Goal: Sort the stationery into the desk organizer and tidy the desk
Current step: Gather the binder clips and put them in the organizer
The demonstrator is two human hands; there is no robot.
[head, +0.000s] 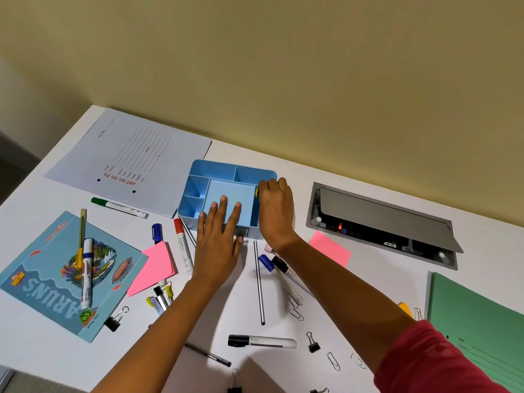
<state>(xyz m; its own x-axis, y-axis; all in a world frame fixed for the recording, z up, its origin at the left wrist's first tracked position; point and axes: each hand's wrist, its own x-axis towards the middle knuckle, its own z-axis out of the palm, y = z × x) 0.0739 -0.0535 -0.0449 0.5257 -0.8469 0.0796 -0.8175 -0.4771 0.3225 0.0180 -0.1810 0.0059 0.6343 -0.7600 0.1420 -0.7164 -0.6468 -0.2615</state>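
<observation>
A light blue desk organizer (198, 182) with several compartments stands at the middle of the white desk (243, 302). My left hand (219, 239) lies flat with straight fingers on the organizer's front section. My right hand (276, 207) is curled over the organizer's right side, pinching a small yellow item (257, 192) that is mostly hidden. Loose stationery lies around: a red-capped marker (183, 245), a green-capped marker (119, 207), a black-capped marker (261, 341), a thin black pen (259, 282), pink sticky notes (154, 268), binder clips and paper clips.
A blue notebook (56, 279) carrying a marker and a pencil lies at the left. A white file folder (136, 160) is at the back left, a green folder (479, 321) at the right. An open grey cable box (382, 222) is set into the desk beside a pink note (330, 248).
</observation>
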